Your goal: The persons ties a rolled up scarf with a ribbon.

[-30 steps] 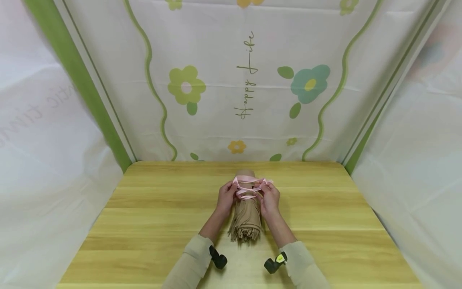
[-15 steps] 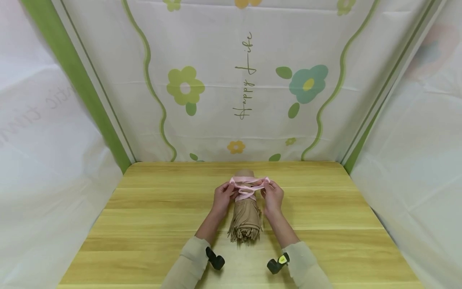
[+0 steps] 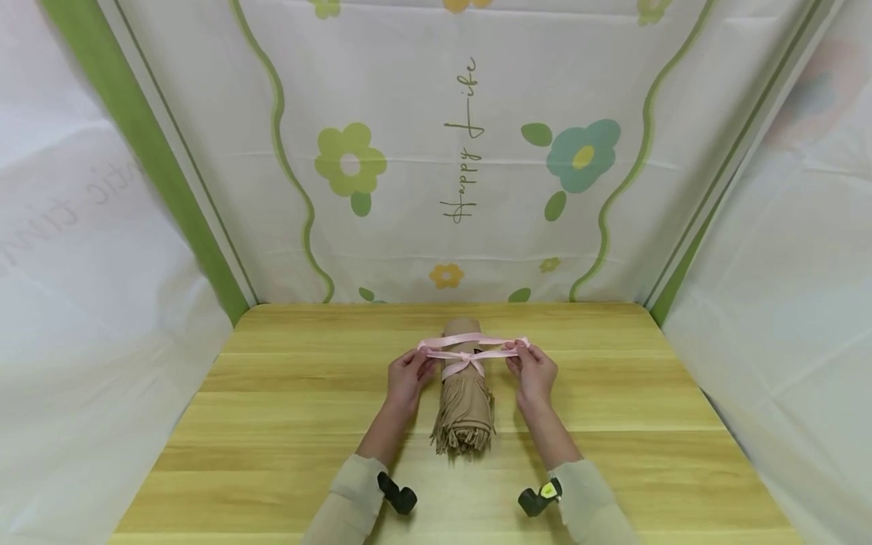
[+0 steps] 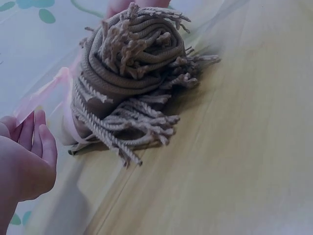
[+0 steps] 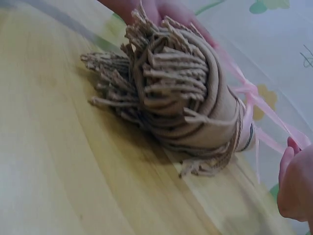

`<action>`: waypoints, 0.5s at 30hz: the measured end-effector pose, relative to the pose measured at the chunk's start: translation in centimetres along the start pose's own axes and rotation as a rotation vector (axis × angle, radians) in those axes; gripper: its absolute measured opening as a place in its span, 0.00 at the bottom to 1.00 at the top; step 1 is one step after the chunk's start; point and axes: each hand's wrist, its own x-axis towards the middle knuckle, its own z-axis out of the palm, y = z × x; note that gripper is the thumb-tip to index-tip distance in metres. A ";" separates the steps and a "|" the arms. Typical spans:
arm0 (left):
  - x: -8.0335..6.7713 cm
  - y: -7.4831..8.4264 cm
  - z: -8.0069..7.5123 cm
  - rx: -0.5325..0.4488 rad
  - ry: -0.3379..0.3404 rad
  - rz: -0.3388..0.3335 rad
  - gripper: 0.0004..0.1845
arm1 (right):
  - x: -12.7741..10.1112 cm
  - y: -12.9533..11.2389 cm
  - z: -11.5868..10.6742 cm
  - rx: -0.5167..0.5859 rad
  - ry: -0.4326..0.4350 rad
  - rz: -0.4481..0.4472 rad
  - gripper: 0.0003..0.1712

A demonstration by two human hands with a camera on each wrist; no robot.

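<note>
A rolled tan scarf [image 3: 466, 412] with twisted fringe lies lengthwise at the middle of the table, its fringed end toward me. Around it runs a pink ribbon [image 3: 466, 358], crossed in a knot on top. My left hand [image 3: 406, 381] pinches a ribbon loop to the left of the roll, and my right hand [image 3: 535, 376] pinches another to the right. Both loops are stretched out sideways. In the left wrist view the spiral end of the scarf [image 4: 132, 54] faces the camera. The knot [image 5: 250, 90] shows on the roll's upper side in the right wrist view.
The wooden table [image 3: 293, 424] extends on both sides of the roll. Behind it hangs a white curtain [image 3: 409, 235] with printed flowers, and white fabric walls stand at left and right. Black wrist cameras [image 3: 397, 493] sit at both sleeves.
My hands have moved apart, left and right, drawing the ribbon loops outward. The ribbon's crossing has tightened into a small knot on the scarf, which stays in place.
</note>
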 end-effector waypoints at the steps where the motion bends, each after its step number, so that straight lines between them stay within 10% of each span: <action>1: -0.1 0.0 -0.2 -0.006 0.010 -0.002 0.09 | 0.0 -0.1 -0.3 -0.005 0.005 0.003 0.19; 15: -0.6 0.6 -2.1 -0.031 0.093 -0.036 0.12 | 0.6 -1.3 -3.1 -0.009 0.092 0.055 0.19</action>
